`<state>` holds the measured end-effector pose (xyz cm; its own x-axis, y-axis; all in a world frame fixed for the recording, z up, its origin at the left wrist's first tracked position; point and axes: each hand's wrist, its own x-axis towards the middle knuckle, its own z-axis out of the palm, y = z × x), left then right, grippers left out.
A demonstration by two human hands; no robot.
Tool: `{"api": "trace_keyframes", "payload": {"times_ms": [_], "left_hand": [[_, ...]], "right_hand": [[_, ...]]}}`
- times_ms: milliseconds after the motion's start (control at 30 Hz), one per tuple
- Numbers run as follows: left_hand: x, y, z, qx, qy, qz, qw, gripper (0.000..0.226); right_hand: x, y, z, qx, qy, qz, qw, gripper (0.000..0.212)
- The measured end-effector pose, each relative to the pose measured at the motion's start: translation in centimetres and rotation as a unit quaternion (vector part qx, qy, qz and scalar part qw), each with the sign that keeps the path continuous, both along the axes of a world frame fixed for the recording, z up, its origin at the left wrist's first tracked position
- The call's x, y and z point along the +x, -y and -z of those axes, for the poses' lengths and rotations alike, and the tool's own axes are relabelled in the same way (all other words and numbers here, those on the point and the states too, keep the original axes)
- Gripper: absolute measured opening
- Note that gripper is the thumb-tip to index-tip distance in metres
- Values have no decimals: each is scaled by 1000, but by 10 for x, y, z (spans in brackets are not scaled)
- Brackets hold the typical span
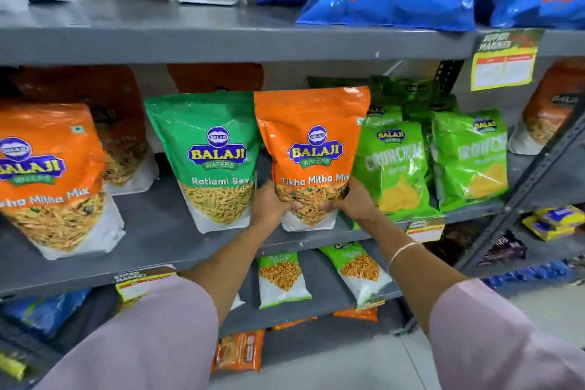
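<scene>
- On the grey shelf, the orange pouch stands upright, long axis vertical, label facing out.
- At its 9 o'clock stands a green pouch; at 3 o'clock a lime bag crowds it.
- Left hand and right hand grip its clear base, snack mix inside.

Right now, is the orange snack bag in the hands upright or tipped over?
Upright: the orange bag stands top up, its label reading nearly level, with the left hand and right hand holding its lower sides.
</scene>
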<state>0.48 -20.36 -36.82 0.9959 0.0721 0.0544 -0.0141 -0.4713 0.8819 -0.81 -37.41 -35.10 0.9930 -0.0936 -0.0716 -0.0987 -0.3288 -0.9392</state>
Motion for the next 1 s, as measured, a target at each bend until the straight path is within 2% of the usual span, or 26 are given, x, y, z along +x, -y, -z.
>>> {"api": "trace_keyframes", "payload": {"times_ms": [233,267,333,400,467,533,600,633,667,733,767,833,900,1000], "left_hand": [[6,2,-3,4,-19,-3,1000,62],[5,2,-5,7,-33,-3,999,63],[3,-3,-9,28,-80,-9,996,64],[-1,-16,-11,77,-140,6,987,45],[-8,-34,-14,99,-206,21,973,38],[-17,-58,-16,112,-265,12,958,40],[-23,-87,-15,135,-305,-14,943,41],[-26,-102,-15,148,-317,-28,936,40],[-26,-117,-16,153,-327,-45,931,39],[-23,-144,-16,158,-332,-64,928,39],[-21,-155,-15,168,-316,-66,931,40],[-12,-172,-5,153,-238,-82,956,58],[-8,-177,2,62,-183,-73,978,86],[-2,-176,12,-33,-151,-40,987,92]], "right_hand": [[16,3,2,-9,-13,-47,999,73],[18,3,1,-21,-40,-57,997,68],[16,7,-10,-56,-135,-70,987,36],[13,9,-22,-83,-260,-80,959,12],[9,5,-28,-78,-331,-93,936,20],[7,-15,-31,-45,-380,-189,904,29],[6,-50,-31,-78,-416,-304,853,16],[8,-68,-29,-98,-403,-285,864,13],[10,-84,-24,-99,-358,-249,894,23],[10,-117,-18,-82,-269,-224,933,61],[9,-130,-16,-64,-237,-218,945,71],[15,-147,-6,-7,-184,-196,963,78],[26,-156,5,45,-148,-158,975,84],[35,-158,22,85,-103,-136,982,79]]}}
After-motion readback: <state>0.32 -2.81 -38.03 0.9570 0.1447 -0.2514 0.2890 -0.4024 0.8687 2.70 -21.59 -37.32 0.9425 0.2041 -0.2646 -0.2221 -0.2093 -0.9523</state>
